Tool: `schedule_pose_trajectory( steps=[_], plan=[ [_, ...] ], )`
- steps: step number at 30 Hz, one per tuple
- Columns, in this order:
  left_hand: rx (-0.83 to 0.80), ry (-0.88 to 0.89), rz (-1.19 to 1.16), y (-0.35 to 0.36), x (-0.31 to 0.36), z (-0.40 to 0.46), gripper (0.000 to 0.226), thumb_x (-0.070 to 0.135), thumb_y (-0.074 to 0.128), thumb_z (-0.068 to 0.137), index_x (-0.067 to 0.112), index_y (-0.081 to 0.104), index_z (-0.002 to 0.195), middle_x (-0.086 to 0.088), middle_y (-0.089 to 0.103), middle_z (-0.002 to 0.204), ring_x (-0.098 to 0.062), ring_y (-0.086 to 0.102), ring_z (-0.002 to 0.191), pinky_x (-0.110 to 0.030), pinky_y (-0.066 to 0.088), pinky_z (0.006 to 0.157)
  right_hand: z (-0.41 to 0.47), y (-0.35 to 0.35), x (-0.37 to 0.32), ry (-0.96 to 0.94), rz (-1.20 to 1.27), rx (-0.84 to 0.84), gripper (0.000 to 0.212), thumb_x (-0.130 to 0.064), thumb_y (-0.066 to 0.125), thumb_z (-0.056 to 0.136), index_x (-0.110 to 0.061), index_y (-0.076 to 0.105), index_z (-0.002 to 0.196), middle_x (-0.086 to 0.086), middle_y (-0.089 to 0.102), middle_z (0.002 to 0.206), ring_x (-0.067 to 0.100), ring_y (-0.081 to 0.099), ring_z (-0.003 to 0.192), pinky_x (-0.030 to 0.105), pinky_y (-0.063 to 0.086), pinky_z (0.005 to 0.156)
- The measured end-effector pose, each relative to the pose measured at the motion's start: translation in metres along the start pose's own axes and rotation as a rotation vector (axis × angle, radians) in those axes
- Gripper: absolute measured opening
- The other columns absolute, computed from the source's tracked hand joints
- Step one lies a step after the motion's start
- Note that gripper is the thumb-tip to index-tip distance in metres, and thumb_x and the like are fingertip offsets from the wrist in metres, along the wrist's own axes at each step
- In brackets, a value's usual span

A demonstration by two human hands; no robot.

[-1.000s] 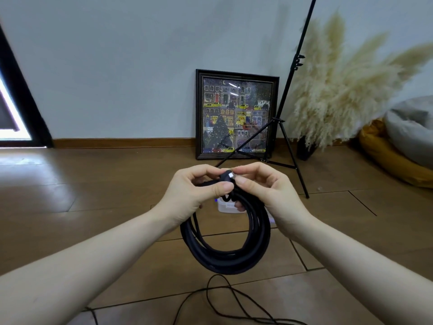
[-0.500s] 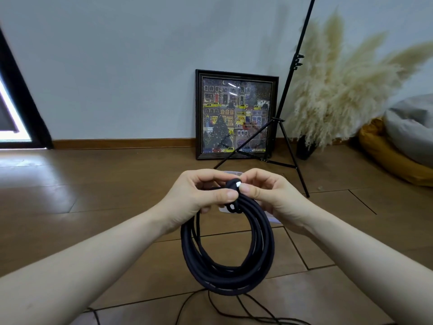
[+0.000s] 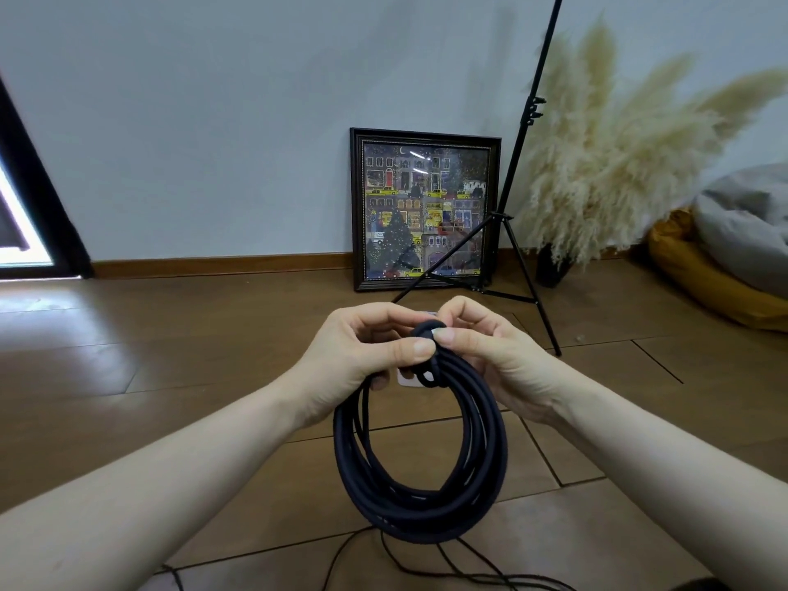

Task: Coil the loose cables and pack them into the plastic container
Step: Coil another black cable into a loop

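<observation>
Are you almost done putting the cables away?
Partway. The black cable is already coiled; the left hand and right hand grip its top, tying it off. Thin loose cables on the floor wait, and nothing is packed yet.

We see the black cable coil (image 3: 420, 467) hanging a little lower and wider than a second ago, its bottom loop closer to the thin loose cables on the floor (image 3: 430, 565). The left thumb (image 3: 409, 348) has slid up against the right hand's (image 3: 490, 356) fingertips at the wrapped top.
</observation>
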State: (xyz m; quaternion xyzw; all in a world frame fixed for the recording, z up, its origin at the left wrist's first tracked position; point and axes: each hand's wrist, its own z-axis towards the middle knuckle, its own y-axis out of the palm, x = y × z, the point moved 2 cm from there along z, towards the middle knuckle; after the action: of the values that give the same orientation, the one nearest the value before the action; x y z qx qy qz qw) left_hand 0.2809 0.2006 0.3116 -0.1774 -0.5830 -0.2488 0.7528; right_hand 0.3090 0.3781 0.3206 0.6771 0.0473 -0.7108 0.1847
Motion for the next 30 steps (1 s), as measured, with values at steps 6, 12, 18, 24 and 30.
schedule_pose_trajectory(
  steps=[6, 12, 18, 24, 30],
  plan=[
    [0.090, 0.059, 0.023, 0.001, 0.004, 0.000, 0.024, 0.037, 0.080, 0.070, 0.029, 0.079, 0.092, -0.003, 0.074, 0.081, -0.017, 0.065, 0.070, -0.036, 0.046, 0.061, -0.001, -0.003, -0.004, -0.174, -0.164, 0.065, 0.013, -0.026, 0.076, 0.074, -0.022, 0.064, 0.075, 0.005, 0.057, 0.078, 0.018, 0.056, 0.069, 0.025, 0.049, 0.062],
    [0.167, 0.123, 0.079, -0.001, 0.004, -0.003, 0.019, 0.025, 0.086, 0.072, 0.026, 0.079, 0.089, 0.000, 0.074, 0.078, -0.012, 0.065, 0.072, -0.023, 0.051, 0.068, -0.005, -0.003, -0.004, -0.260, -0.397, 0.092, 0.011, -0.021, 0.069, 0.085, -0.014, 0.064, 0.092, 0.005, 0.064, 0.086, 0.018, 0.062, 0.081, 0.026, 0.051, 0.075],
    [0.333, 0.139, 0.099, -0.002, 0.003, -0.004, 0.027, 0.028, 0.077, 0.068, 0.020, 0.075, 0.094, 0.009, 0.073, 0.076, -0.002, 0.064, 0.069, -0.010, 0.045, 0.059, -0.006, 0.005, 0.009, -0.253, -0.506, 0.076, 0.044, -0.014, 0.077, 0.082, -0.030, 0.058, 0.118, 0.010, 0.066, 0.103, 0.024, 0.071, 0.077, 0.036, 0.058, 0.073],
    [0.301, 0.145, 0.136, -0.004, 0.004, -0.001, 0.031, 0.033, 0.074, 0.072, 0.024, 0.074, 0.101, 0.004, 0.075, 0.094, -0.003, 0.064, 0.079, -0.012, 0.045, 0.061, -0.003, 0.003, 0.004, -0.361, -0.556, 0.169, 0.044, -0.009, 0.074, 0.085, -0.037, 0.062, 0.117, 0.008, 0.068, 0.093, 0.023, 0.062, 0.052, 0.029, 0.054, 0.055],
    [0.224, 0.073, 0.093, -0.001, -0.001, -0.002, 0.032, 0.031, 0.067, 0.080, 0.025, 0.072, 0.110, 0.001, 0.071, 0.092, -0.005, 0.057, 0.069, -0.022, 0.043, 0.050, -0.005, 0.002, 0.004, -0.377, -0.704, 0.189, 0.037, -0.008, 0.072, 0.086, -0.026, 0.060, 0.116, -0.004, 0.066, 0.091, 0.022, 0.062, 0.054, 0.031, 0.054, 0.057]
  ],
)
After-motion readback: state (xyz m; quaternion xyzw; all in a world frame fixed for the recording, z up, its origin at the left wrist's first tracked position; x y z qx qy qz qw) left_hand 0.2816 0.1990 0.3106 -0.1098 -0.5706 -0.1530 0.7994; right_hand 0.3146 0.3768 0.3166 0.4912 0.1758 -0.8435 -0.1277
